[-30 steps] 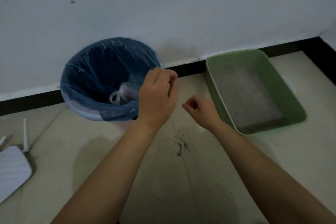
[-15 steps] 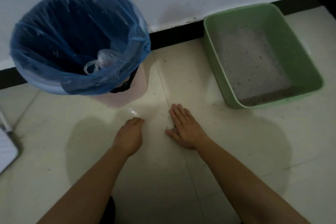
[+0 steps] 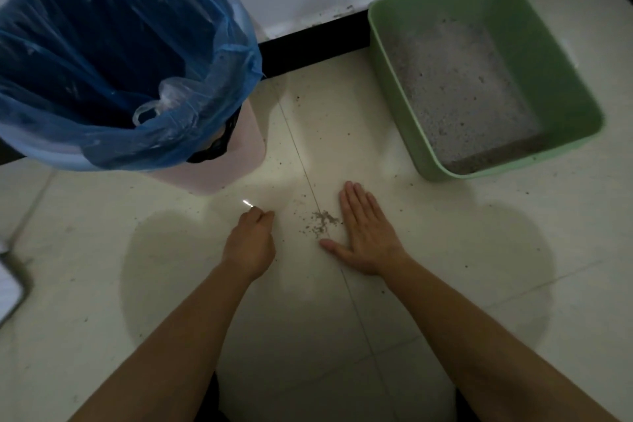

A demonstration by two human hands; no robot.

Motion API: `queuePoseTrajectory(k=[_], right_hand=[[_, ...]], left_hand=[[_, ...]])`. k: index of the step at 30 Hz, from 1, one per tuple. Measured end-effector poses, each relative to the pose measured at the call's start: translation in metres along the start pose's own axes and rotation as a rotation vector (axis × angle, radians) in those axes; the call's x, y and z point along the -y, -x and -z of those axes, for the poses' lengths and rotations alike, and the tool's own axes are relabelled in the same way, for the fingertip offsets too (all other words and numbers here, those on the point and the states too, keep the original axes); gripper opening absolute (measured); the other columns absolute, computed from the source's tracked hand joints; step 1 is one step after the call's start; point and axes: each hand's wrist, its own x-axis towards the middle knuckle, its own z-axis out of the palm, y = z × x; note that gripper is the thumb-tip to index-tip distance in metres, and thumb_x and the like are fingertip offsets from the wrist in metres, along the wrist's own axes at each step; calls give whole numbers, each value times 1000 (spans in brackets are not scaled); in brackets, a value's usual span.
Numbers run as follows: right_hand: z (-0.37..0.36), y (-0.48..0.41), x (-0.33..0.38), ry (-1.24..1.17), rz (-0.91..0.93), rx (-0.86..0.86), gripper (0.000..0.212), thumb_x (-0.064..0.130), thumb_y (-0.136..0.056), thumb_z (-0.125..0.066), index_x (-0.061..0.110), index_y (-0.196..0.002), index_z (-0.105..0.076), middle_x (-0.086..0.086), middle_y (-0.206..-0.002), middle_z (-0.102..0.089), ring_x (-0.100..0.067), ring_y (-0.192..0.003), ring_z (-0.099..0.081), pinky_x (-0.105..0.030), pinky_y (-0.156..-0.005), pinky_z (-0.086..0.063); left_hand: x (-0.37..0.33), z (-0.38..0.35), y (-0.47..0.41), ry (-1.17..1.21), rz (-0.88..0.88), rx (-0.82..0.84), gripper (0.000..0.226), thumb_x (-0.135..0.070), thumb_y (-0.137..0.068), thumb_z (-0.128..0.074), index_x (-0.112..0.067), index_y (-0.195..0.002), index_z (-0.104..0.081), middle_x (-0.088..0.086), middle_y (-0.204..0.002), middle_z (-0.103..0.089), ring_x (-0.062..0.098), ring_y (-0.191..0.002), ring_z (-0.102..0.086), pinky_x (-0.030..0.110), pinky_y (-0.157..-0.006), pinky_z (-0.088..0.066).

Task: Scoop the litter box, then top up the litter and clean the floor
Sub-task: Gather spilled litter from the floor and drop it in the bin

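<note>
**tilewatcher:** Right hand is flat on the floor, palm down, fingers straight and side by side, thumb stuck out toward the other arm. Left hand is knuckles-up with the fingers curled and the tips down near the tile. Honestly can't tell if it's pinching any grit or just bunched up.

**boxkeeper:** ok, and the big stuff?

**tilewatcher:** Pale glossy tiles, with a seam running up between the two hands. The pink trash bin is at the upper left with a blue bag liner folded over its rim, and a crumpled clear plastic bag sits inside. The green litter box is at the upper right, its far end against the black baseboard, with grey litter across its bottom. Bin and box are well apart.

**boxkeeper:** where's the mess then?

**tilewatcher:** There's a small pile of spilled litter on the tile seam, just beside the right hand's index-finger edge and between the two hands. Loose specks are scattered toward the bin and around the near corner of the box.
</note>
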Motion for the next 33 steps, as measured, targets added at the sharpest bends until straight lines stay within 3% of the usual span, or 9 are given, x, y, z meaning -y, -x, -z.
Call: queuePoseTrajectory(k=[4,8,13,17,21,28,33], right_hand=[[-11,-1,37,-15,115,12,102,81,-89,-10,6,-155,14,-12,-161,24,-22,-147,27,-43,-123,6],[-9,4,36,-86,110,-52,99,77,-93,-17,6,-155,13,-11,-162,23,-21,-148,26,-43,-124,2],[1,11,-6,-163,-98,-192,104,75,-91,-31,4,-156,9,-13,-164,16,-23,-150,19,-41,-124,3],[4,2,-40,-155,-216,-233,106,78,-89,-31,4,-156,6,-14,-165,11,-26,-151,16,-44,-124,0],[7,-13,-53,-164,-290,-156,114,87,-83,-23,6,-156,10,-13,-164,16,-26,-150,20,-45,-123,4],[-1,-15,20,-57,125,-19,110,87,-84,-10,6,-154,16,-13,-161,25,-23,-148,26,-42,-124,3],[-9,-7,32,-132,280,-38,100,79,-91,-16,7,-157,4,-10,-165,11,-20,-152,13,-41,-124,-7]], left_hand=[[1,-5,1,22,1,-14,52,-2,-88,-47,-4,-140,-45,16,-131,-46,34,-116,-45,42,-94,-45],[-2,-8,-5,114,7,-46,53,-1,-89,-45,-2,-142,-42,18,-129,-46,35,-118,-43,42,-98,-43],[-24,-19,-12,190,-51,-39,57,2,-89,-43,-3,-145,-37,17,-126,-44,31,-115,-41,38,-101,-39],[-37,-33,-8,282,-229,-93,51,10,-84,-48,-9,-128,-62,12,-105,-52,28,-98,-47,32,-89,-45],[-33,-29,-2,346,-136,-227,40,6,-82,-51,-9,-114,-68,9,-102,-60,26,-98,-54,23,-83,-40],[18,-19,3,346,224,-399,34,4,-84,-51,-7,-111,-67,13,-105,-62,32,-100,-58,40,-86,-50],[19,-22,-7,317,191,-347,40,5,-86,-49,-3,-122,-63,16,-115,-57,34,-108,-53,39,-93,-46]])
